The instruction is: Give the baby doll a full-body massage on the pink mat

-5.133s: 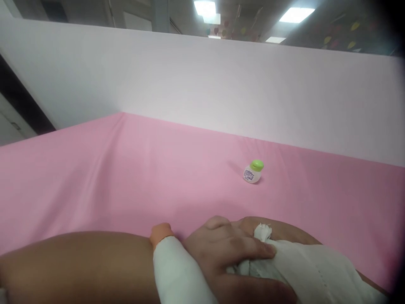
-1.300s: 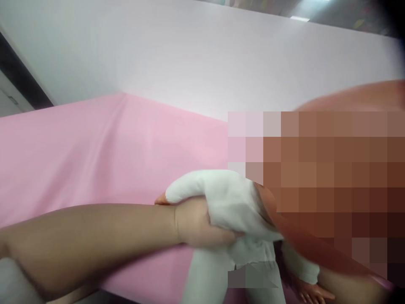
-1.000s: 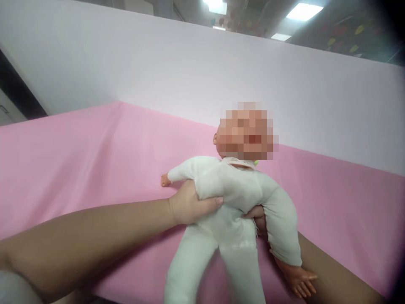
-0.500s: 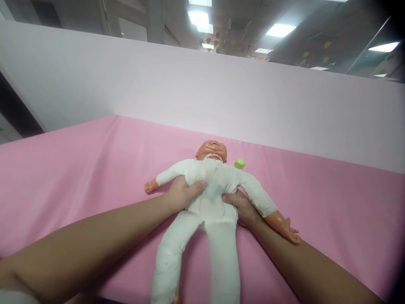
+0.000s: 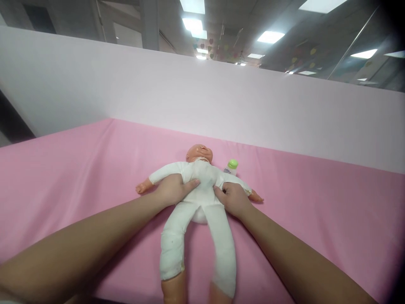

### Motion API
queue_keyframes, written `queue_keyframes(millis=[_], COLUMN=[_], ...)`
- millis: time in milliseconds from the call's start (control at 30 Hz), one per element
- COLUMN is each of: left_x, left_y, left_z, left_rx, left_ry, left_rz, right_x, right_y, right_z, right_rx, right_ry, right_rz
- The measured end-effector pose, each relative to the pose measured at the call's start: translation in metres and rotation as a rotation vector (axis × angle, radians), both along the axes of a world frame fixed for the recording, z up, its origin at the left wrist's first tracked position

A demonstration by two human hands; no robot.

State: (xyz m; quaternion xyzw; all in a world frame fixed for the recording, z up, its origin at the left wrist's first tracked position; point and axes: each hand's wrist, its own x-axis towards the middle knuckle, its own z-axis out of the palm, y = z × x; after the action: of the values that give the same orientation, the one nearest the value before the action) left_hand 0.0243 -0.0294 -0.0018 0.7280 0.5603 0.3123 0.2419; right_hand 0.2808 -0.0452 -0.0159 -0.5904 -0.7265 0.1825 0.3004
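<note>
A baby doll (image 5: pixel 204 192) with a white cloth body and plastic head, hands and lower legs lies on its back on a pink padded surface (image 5: pixel 300 228). Its head points away from me and its arms spread to the sides. My left hand (image 5: pixel 175 189) grips the left side of its torso, thumb on the belly and fingers hidden. On the other side my right hand (image 5: pixel 236 198) is closed round the torso, its thumb on the front. Beside the doll's right-hand shoulder stands a small bottle (image 5: pixel 232 167) with a green cap, partly hidden by the doll's arm.
A pale padded wall (image 5: pixel 202 97) runs along the far side of the pink surface. Beyond it are glass, ceiling lights and a door frame.
The doll has gone down and away from me onto the surface, both hands moving with it. Its right-hand arm has swung outward, and more of the bottle shows.
</note>
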Motion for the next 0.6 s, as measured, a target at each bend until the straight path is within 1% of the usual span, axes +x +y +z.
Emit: queue_keyframes(millis=[100,133,200,267,367,500,600], left_x=[-0.004,-0.005,-0.005,-0.003,0.001,0.002,0.001], left_y=[0.000,-0.001,-0.003,-0.003,-0.002,0.001,0.001], left_z=[0.011,0.014,0.020,0.023,0.024,0.022,0.022], left_rx=[0.020,0.053,0.107,0.138,0.167,0.142,0.157], left_ry=[0.172,0.221,0.337,0.413,0.465,0.459,0.476], left_rz=[0.008,0.017,0.038,0.058,0.077,0.054,0.034], right_x=[-0.003,-0.004,-0.007,-0.008,-0.007,-0.005,-0.004], right_y=[-0.001,-0.003,-0.005,-0.007,-0.006,-0.003,-0.002], right_z=[0.003,0.004,0.007,0.008,0.007,0.004,0.002], right_rx=[0.132,0.171,0.230,0.259,0.267,0.291,0.367], right_ry=[-0.137,-0.168,-0.205,-0.211,-0.187,-0.174,-0.146], right_rz=[-0.040,-0.044,-0.049,-0.050,-0.034,0.026,0.046])
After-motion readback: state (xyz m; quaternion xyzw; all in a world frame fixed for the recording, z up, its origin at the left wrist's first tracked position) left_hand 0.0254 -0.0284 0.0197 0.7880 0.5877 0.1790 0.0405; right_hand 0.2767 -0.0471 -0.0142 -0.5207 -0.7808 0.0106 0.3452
